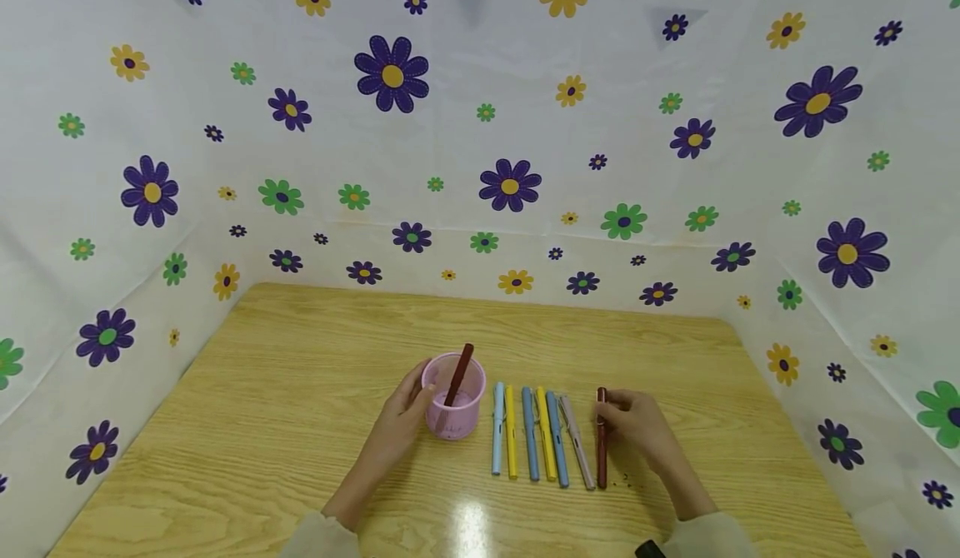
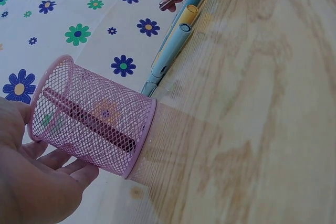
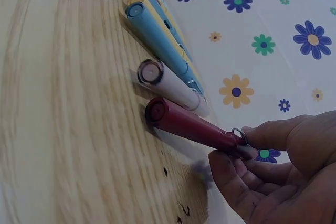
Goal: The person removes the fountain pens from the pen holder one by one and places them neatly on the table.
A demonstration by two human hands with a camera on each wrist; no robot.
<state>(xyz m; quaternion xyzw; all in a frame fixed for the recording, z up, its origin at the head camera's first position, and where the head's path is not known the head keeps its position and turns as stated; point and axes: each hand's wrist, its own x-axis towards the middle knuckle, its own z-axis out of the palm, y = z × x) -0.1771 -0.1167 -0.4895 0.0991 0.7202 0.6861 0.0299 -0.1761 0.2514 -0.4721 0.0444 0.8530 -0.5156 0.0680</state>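
Note:
My left hand [image 1: 401,420] holds a pink mesh pen cup [image 1: 457,423] by its side, thumb at the rim and fingers round the wall. Inside the cup leans one dark red pen [image 1: 460,371], its end sticking out above the rim. With thumb and fingers my right hand [image 1: 637,420] pinches a second dark red pen [image 3: 189,124] near its clip end, at the right end of a row of pens. Beside it lies a greyish-pink pen [image 1: 577,441]. Further left in the row are blue pens [image 1: 530,437] and yellow pens [image 1: 512,445], lying side by side.
The pens and cup are on a light wooden table [image 1: 300,375]. A white sheet with printed flowers [image 1: 450,141] stands round the back and sides. Small dark specks [image 1: 626,481] lie near the right hand, and a dark object [image 1: 649,550] shows at the right sleeve.

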